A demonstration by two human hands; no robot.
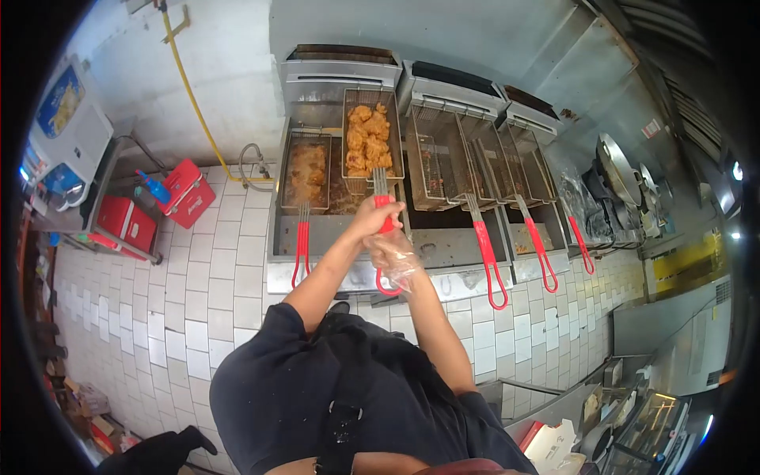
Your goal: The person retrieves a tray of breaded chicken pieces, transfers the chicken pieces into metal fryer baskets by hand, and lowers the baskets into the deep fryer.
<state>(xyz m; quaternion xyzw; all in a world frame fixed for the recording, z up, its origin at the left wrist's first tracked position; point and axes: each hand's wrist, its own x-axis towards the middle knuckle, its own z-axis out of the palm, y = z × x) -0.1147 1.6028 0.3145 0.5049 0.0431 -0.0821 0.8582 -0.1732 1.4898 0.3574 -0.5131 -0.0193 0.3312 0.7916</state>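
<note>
Here, left hand [375,218] and right hand [393,256] clasp one red handle [381,201], fried pieces [367,141] lying beyond their grip.

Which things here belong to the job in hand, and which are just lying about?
In use:
- left hand and gloved right hand, at the red handle
- raised basket, holding fried pieces
- fryer below

Apparently just lying about:
- red box
- blue bottle
- yellow hose
- metal pan

Held red handle [382,201] partly hidden, apparently mid-length
</note>
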